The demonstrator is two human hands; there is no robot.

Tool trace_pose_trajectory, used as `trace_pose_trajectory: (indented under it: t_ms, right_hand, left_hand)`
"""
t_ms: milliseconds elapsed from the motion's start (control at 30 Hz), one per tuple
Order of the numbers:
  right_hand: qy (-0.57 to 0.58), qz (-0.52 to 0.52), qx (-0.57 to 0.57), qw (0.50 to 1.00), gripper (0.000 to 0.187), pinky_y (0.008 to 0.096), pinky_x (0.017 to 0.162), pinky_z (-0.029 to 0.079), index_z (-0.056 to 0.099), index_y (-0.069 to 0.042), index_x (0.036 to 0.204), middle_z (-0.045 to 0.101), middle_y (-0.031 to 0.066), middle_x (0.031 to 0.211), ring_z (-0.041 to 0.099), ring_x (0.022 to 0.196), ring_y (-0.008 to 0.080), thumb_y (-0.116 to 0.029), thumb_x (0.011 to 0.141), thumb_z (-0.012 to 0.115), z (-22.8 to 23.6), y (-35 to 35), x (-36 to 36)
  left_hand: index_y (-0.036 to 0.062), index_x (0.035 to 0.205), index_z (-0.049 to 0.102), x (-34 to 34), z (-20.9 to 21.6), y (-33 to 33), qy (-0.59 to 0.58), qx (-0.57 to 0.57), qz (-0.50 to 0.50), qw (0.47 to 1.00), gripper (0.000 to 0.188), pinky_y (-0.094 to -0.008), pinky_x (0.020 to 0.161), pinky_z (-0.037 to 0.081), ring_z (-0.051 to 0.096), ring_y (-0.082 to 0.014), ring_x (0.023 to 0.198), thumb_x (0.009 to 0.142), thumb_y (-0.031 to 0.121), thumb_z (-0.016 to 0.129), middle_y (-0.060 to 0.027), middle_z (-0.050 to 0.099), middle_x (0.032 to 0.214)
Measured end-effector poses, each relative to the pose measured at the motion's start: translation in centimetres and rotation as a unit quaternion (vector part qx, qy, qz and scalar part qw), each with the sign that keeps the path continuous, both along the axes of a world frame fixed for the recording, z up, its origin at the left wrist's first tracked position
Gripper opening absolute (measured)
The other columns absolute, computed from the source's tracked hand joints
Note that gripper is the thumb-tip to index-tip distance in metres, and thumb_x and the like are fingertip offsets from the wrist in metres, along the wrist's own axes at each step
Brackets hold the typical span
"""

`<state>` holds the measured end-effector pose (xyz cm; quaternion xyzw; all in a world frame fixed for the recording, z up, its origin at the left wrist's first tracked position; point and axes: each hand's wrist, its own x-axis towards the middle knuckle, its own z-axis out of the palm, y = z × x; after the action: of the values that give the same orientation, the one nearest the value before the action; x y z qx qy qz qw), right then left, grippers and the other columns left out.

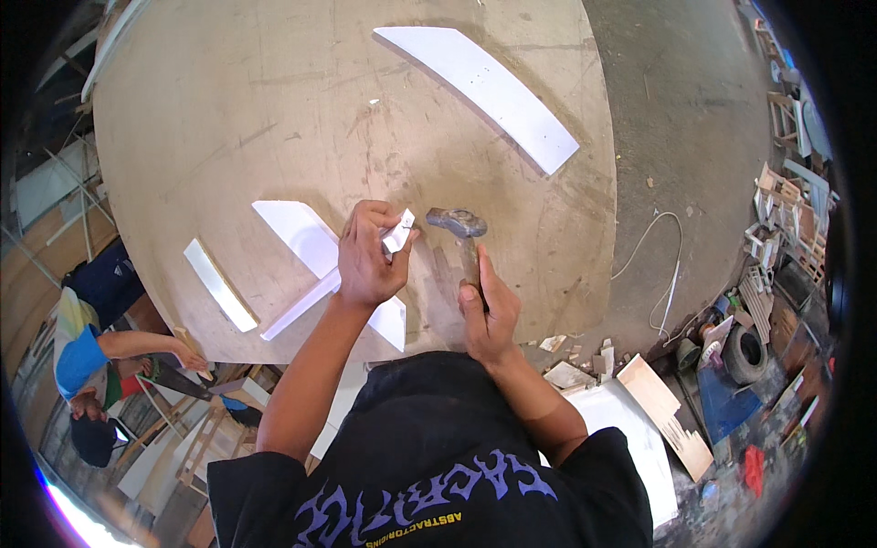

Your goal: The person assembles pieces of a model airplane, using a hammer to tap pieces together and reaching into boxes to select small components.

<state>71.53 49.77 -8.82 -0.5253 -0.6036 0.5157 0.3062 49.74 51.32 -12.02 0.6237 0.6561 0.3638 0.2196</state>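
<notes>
My left hand point(368, 258) grips a small white piece point(399, 230) where it meets a white board assembly point(306, 242) lying on the plywood table point(301, 100). My right hand point(489, 315) is closed around the handle of a hammer point(459, 226), whose grey head hovers just right of the small white piece, close to my left fingers. A narrow white strip point(297, 310) runs under my left wrist toward the table's near edge.
A long white curved board point(484, 87) lies at the table's far right. A shorter white strip point(219, 285) sits at the near left. Another person point(100, 352) crouches at lower left holding a saw. Wood scraps, a cable point(667, 265) and a tyre point(744, 352) litter the floor at right.
</notes>
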Motion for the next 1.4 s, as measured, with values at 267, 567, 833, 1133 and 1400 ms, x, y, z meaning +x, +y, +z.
trace_pose_trajectory:
  t_ms: [267, 567, 833, 1133, 1400]
  right_hand:
    - [0.0, -0.004, 0.064, 0.998, 0.051, 0.035, 0.077, 0.056, 0.057, 0.008, 0.149, 0.073, 0.0217, 0.103, 0.071, 0.082, 0.0277, -0.01, 0.103, 0.067, -0.7, -0.6, 0.4]
    - [-0.035, 0.039, 0.064, 0.997, 0.051, 0.0358, 0.076, 0.057, 0.059, 0.008, 0.147, 0.073, 0.0254, 0.104, 0.073, 0.083, 0.0325, -0.007, 0.1, 0.069, 0.2, 0.0, 0.7]
    - [-0.006, -0.028, 0.164, 0.986, 0.051, 0.0379, 0.072, 0.055, 0.059, 0.007, 0.147, 0.07, 0.0227, 0.097, 0.069, 0.078, 0.0328, -0.004, 0.098, 0.07, -1.7, -1.1, -0.9]
    - [0.034, -0.084, 0.099, 0.991, 0.052, 0.0369, 0.075, 0.056, 0.059, 0.006, 0.149, 0.071, 0.0231, 0.099, 0.071, 0.08, 0.033, -0.004, 0.099, 0.069, -1.3, -2.4, -0.8]
    - [-0.03, -0.018, 0.084, 0.996, 0.052, 0.0374, 0.089, 0.058, 0.057, 0.006, 0.149, 0.073, 0.0273, 0.125, 0.077, 0.102, 0.0346, -0.008, 0.101, 0.068, -1.4, -2.0, -1.1]
  left_hand:
    - [0.0009, 0.112, 0.053, 0.2, 0.1, 0.3, 0.027, 0.019, -0.007, 0.999, 0.047, -0.0439, 0.067, 0.052, 0.064, -0.0363, 0.084, 0.078, -0.003, 0.085, -0.0182, 0.06, 0.096]
    - [-0.001, 0.103, 0.057, 0.3, 0.4, 0.1, 0.043, 0.008, 0.013, 0.999, 0.038, -0.0433, 0.064, 0.051, 0.063, -0.0363, 0.08, 0.077, -0.003, 0.085, -0.0187, 0.058, 0.093]
    - [-0.0027, 0.107, 0.057, 0.2, 0.4, 0.2, 0.052, 0.017, 0.004, 0.998, 0.04, -0.0431, 0.064, 0.048, 0.059, -0.0342, 0.078, 0.077, -0.008, 0.083, -0.0178, 0.054, 0.093]
    - [-0.0008, 0.102, 0.057, 0.4, 0.3, 0.2, 0.059, 0.028, 0.013, 0.998, 0.036, -0.0434, 0.06, 0.049, 0.06, -0.0351, 0.073, 0.08, 0.001, 0.086, -0.0169, 0.054, 0.091]
    - [-0.0005, 0.103, 0.058, 0.9, 0.7, 0.3, 0.025, -0.004, 0.036, 0.999, 0.032, -0.0438, 0.066, 0.048, 0.059, -0.0354, 0.076, 0.082, -0.004, 0.082, -0.0167, 0.054, 0.093]
